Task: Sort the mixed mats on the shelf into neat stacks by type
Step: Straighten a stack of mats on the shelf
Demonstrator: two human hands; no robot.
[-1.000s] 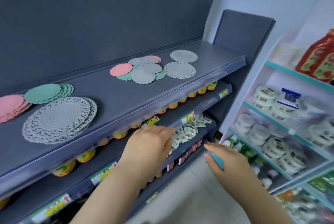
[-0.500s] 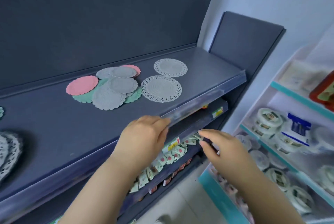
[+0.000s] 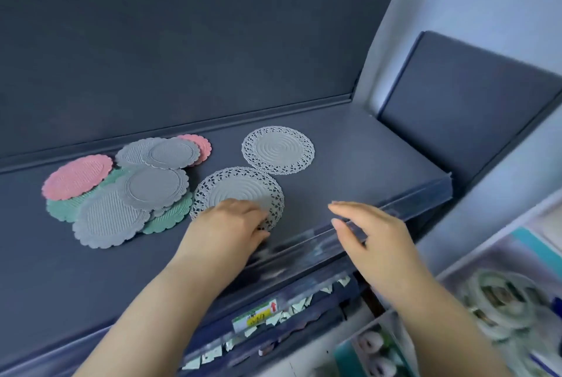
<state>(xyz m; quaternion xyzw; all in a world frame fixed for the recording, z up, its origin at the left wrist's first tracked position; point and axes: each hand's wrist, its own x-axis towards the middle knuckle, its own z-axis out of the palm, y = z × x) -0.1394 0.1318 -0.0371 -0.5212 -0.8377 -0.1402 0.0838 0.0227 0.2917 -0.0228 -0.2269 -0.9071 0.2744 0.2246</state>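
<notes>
A mixed pile of scalloped mats lies on the dark shelf (image 3: 349, 182): a pink mat (image 3: 76, 177), grey mats (image 3: 152, 188), green mats (image 3: 170, 218) underneath and a second pink mat (image 3: 200, 145) at the back. Two grey lace-edged mats lie to the right, one nearer (image 3: 237, 191) and one farther (image 3: 278, 150). My left hand (image 3: 231, 224) rests on the near edge of the nearer lace mat, fingers bent down onto it. Over the shelf's front edge hovers my right hand (image 3: 368, 230), its fingers straight and holding nothing.
A clear plastic lip (image 3: 380, 224) runs along the shelf's front. Lower shelves hold small packets (image 3: 292, 309) and a price label (image 3: 258, 314). A white rack with round tubs (image 3: 501, 297) stands at the right. A dark back panel rises behind the mats.
The view has moved closer to the mixed pile. My left hand rose from the shelf's front edge onto the nearer lace mat. My right hand lifted to shelf height.
</notes>
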